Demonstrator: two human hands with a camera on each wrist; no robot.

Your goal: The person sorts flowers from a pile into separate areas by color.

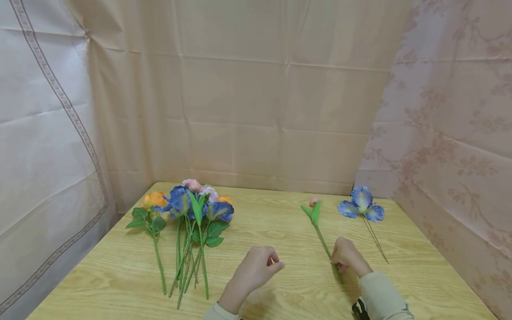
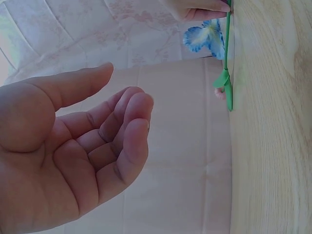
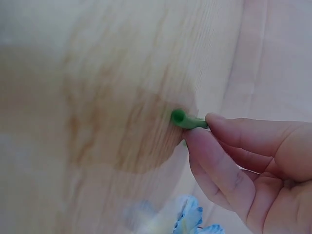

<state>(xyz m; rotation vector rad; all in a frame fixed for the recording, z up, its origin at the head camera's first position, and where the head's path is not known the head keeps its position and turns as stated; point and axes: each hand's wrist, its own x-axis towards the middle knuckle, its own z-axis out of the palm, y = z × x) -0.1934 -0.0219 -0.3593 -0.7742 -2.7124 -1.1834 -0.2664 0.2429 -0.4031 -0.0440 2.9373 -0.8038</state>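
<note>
My right hand [image 1: 349, 257] pinches the lower green stem of a pink tulip [image 1: 320, 233] between thumb and fingers. The tulip lies along the table, its two leaves and small pink bloom pointing to the back. In the right wrist view the hollow cut end of the stem [image 3: 179, 117] sticks out past the fingertips. My left hand [image 1: 256, 266] hovers over the middle of the table, holding nothing, fingers loosely bent and thumb apart from them, as the left wrist view shows. To the right of the tulip lies a blue iris [image 1: 362, 204].
On the table's left side lies a pile of artificial flowers [image 1: 192, 213], with blue, lilac, pink and orange blooms and overlapping stems. An orange flower [image 1: 154, 200] with green leaves is at its left edge. Curtains [image 1: 240, 111] hang behind the wooden table [image 1: 272, 222] and on both sides.
</note>
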